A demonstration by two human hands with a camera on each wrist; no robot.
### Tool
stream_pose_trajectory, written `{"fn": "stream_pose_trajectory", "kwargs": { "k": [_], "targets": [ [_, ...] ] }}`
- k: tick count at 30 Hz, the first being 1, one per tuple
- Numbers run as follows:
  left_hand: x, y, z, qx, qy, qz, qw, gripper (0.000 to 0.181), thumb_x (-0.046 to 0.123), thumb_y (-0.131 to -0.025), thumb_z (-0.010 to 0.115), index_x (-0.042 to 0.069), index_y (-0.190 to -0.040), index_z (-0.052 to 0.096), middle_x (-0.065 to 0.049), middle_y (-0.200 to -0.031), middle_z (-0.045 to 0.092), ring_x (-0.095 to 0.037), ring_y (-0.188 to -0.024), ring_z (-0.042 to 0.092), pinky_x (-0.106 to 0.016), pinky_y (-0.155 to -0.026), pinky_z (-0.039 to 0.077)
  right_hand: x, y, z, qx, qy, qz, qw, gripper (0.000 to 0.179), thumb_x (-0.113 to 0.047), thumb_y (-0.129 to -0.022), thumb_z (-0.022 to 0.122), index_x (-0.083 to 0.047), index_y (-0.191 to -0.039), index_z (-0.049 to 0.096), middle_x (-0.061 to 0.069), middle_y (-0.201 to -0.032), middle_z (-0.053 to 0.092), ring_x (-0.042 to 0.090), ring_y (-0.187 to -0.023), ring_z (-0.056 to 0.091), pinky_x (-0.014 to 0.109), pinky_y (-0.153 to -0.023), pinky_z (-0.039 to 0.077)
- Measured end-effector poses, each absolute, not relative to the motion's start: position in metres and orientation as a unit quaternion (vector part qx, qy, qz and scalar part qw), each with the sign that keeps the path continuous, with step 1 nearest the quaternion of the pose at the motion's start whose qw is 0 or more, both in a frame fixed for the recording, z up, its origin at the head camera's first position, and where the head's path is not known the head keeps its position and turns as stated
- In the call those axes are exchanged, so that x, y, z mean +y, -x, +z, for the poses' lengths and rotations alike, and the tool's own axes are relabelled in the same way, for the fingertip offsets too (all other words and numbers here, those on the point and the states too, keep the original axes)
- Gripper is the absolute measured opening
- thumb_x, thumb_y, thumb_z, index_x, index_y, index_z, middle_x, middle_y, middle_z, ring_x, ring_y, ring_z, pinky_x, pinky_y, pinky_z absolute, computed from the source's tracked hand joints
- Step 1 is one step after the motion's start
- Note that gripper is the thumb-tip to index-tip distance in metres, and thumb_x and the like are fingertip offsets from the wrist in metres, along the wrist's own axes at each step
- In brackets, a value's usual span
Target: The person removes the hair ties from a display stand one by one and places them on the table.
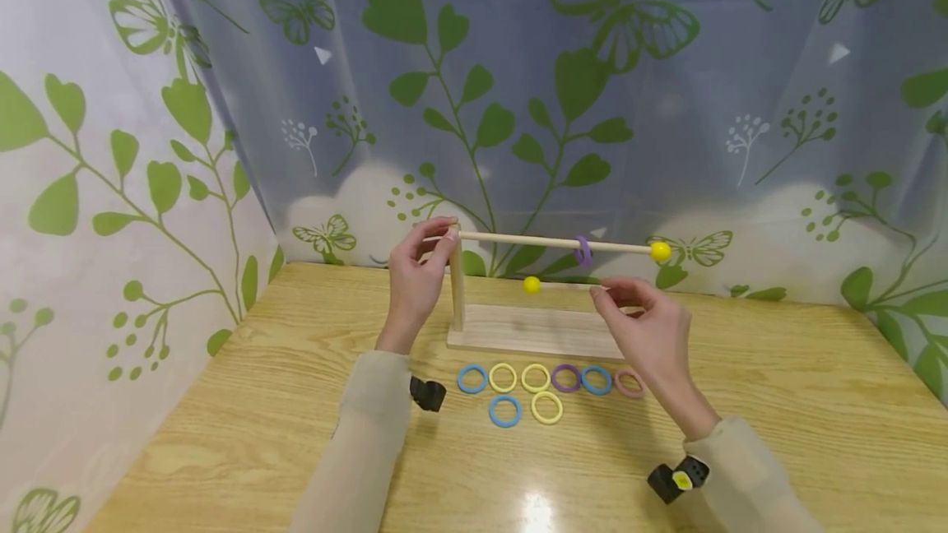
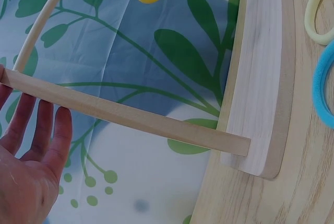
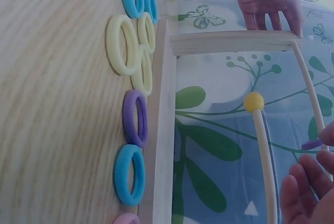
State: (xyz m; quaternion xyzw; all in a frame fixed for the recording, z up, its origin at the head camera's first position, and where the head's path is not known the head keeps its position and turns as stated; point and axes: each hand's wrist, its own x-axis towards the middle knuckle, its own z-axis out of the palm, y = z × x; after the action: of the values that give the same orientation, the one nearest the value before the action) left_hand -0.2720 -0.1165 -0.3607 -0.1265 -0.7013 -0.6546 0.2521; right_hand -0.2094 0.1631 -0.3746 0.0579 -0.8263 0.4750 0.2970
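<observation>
My left hand point(image 1: 419, 266) holds the top of the left post point(image 1: 457, 286) of a wooden ring stand, thumb in front and fingertips along its side. From that post a rod point(image 1: 518, 239) runs right to a yellow ball point(image 1: 661, 252). A purple ring point(image 1: 583, 250) hangs tilted around this rod. Lower down, a second rod point(image 3: 265, 161) ends in a yellow ball point(image 1: 532, 285). My right hand point(image 1: 652, 326) is in front of that rod's right end, fingers loosely bent. In the right wrist view its fingertips partly cover the purple ring point(image 3: 312, 144); the head view shows them apart.
Rings lie in two rows before the stand's base point(image 1: 533, 342): several blue point(image 1: 472, 379) and yellow point(image 1: 503, 377), a purple one point(image 1: 566, 378) and a pink one point(image 1: 629, 383). A patterned curtain point(image 1: 504, 39) rises behind the wooden table point(image 1: 296, 434).
</observation>
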Motion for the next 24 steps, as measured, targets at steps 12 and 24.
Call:
{"fn": "stream_pose_trajectory", "kwargs": {
  "k": [12, 24],
  "targets": [
    [-0.117, 0.273, -0.361, -0.702, 0.128, -0.653, 0.255, 0.022, 0.020, -0.101, 0.065, 0.012, -0.119, 0.074, -0.011, -0.113, 0.070, -0.016, -0.096, 0.067, -0.022, -0.074, 0.058, 0.158, 0.221, -0.372, -0.815, -0.057, 0.481, 0.317, 0.020, -0.020, -0.089, 0.080, -0.006, -0.103, 0.078, 0.009, -0.086, 0.077, -0.011, -0.072, 0.061, 0.007, -0.061, 0.049],
    [-0.116, 0.272, -0.360, -0.702, 0.127, -0.652, 0.257, 0.022, 0.018, -0.101, 0.064, 0.010, -0.119, 0.073, -0.012, -0.114, 0.070, -0.015, -0.095, 0.067, -0.027, -0.077, 0.059, 0.148, 0.232, -0.370, -0.794, -0.053, 0.503, 0.337, 0.019, -0.020, -0.086, 0.083, -0.006, -0.099, 0.079, 0.010, -0.085, 0.078, -0.012, -0.070, 0.061, 0.007, -0.061, 0.050]
  ]
}}
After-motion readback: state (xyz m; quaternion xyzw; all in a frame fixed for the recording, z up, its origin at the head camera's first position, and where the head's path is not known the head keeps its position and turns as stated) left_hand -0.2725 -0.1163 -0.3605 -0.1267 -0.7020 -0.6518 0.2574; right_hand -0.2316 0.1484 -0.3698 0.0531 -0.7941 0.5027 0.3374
